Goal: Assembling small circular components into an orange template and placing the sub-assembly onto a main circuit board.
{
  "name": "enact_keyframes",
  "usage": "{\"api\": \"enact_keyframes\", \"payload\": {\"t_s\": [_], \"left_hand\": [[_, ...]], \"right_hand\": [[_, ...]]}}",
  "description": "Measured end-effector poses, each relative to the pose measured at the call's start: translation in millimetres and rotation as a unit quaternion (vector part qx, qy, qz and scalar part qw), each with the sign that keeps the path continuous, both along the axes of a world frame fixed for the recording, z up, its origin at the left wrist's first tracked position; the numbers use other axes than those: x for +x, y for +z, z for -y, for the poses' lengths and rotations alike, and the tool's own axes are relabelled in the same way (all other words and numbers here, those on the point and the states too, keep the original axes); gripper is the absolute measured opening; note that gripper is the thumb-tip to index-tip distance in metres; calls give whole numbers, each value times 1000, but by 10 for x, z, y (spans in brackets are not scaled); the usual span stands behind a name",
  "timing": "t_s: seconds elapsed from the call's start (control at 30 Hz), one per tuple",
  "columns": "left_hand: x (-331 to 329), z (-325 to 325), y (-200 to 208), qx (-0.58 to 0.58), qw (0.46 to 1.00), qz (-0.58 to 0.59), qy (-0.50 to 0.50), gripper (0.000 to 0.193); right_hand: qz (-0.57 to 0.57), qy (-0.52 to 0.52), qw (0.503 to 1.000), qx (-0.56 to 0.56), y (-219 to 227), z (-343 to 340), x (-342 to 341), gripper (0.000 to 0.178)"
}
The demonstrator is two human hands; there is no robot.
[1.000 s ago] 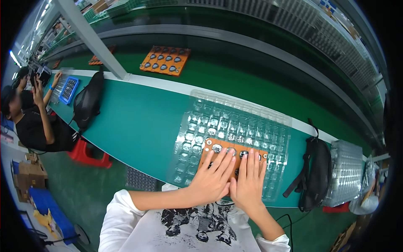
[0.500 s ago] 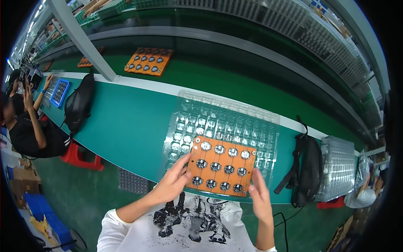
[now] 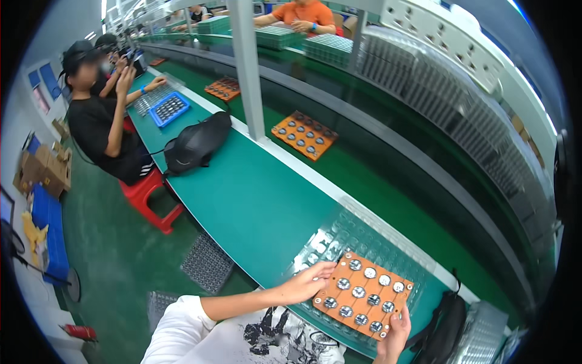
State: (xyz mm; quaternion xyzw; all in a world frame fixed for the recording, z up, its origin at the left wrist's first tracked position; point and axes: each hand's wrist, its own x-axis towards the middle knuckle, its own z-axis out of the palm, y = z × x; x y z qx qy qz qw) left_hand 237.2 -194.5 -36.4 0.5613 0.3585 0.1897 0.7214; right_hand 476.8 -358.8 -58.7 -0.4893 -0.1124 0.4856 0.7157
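An orange board point(image 3: 365, 282) set with rows of round, shiny metallic parts is held level by its two sides, over a clear plastic blister tray point(image 3: 327, 239) on the bench. At the board's left edge, my left hand point(image 3: 306, 284) grips with bent fingers. My right hand point(image 3: 397, 330) holds the lower right edge, its thumb near the corner and its other fingers partly hidden. Whether the board rests on the tray or hangs just above it, I cannot tell.
Beyond the bench's pale rim, another orange board point(image 3: 304, 134) lies on the green conveyor point(image 3: 364, 176). A black bag point(image 3: 197, 142) sits on the bench to the left, past it a blue tray point(image 3: 170, 109) near a seated person. A second black bag point(image 3: 445, 327) is at right.
The view has swung to the left, so the bench's left end and people there show more. The right hand's fingers, straighter before, now curl at the board's edge.
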Motion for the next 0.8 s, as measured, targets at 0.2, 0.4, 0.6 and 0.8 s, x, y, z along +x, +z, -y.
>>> {"api": "enact_keyframes", "payload": {"t_s": [0.2, 0.4, 0.6, 0.8], "left_hand": [[15, -1295, 63, 7, 956, 195, 218, 50], [-260, -3092, -640, -44, 833, 274, 479, 36], [-189, -3671, -267, -73, 774, 262, 571, 31], [-132, -3754, -46, -150, 792, 186, 562, 32]], "right_hand": [[-29, 106, 985, 137, 68, -1016, 493, 56], [5, 101, 984, 149, -433, -2706, 1240, 38], [-7, 47, 999, 23, -777, -3627, 1601, 34], [-18, 23, 999, -29, -1142, -3679, 2034, 13]]}}
